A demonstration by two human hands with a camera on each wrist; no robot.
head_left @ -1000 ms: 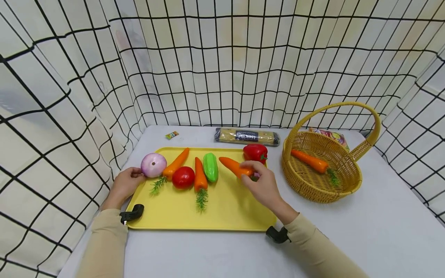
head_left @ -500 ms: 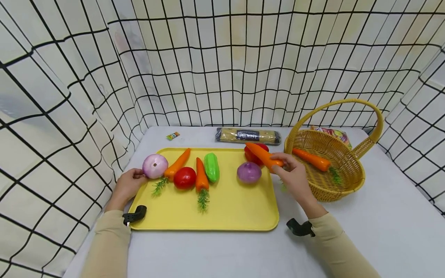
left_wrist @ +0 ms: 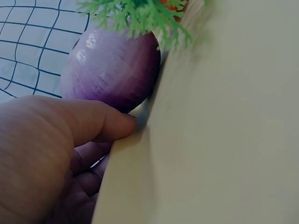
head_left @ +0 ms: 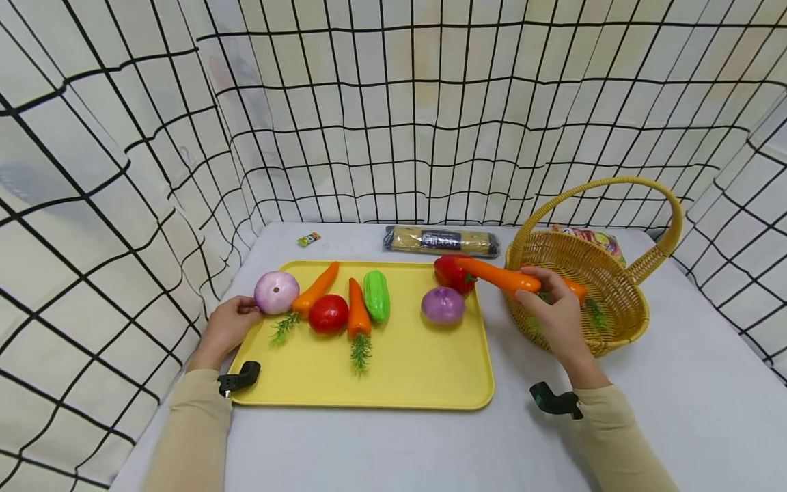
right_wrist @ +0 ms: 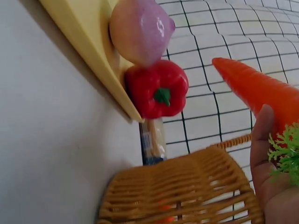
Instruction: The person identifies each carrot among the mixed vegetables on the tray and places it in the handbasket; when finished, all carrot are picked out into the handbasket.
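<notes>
My right hand (head_left: 556, 314) grips a toy carrot (head_left: 498, 275) near its leafy end, above the near left rim of the wicker basket (head_left: 639, 301). The carrot's tip points left toward the red bell pepper (head_left: 451, 272); in the right wrist view my thumb lies along the carrot (right_wrist: 261, 88). At the left, my left hand (head_left: 227, 331) pinches the rim of the yellow tray (head_left: 424, 376), thumb on top and fingers outside. Close to that thumb is a purple-white onion (left_wrist: 112, 65). Another carrot (head_left: 576, 290) lies in the basket, partly behind my right hand.
On the tray lie a carrot (head_left: 316, 288), a tomato (head_left: 328, 314), a second carrot (head_left: 357, 311), a green cucumber-like vegetable (head_left: 376, 296) and a purple onion (head_left: 443, 305). Behind it are a noodle pack (head_left: 443, 240) and a small wrapper (head_left: 309, 239). A colourful bag (head_left: 596, 240) sits behind the basket. Black-lined curtains surround the table.
My right hand has carried the carrot rightward from the tray to the basket's rim, uncovering the purple onion. My left hand stays at the tray's left edge.
</notes>
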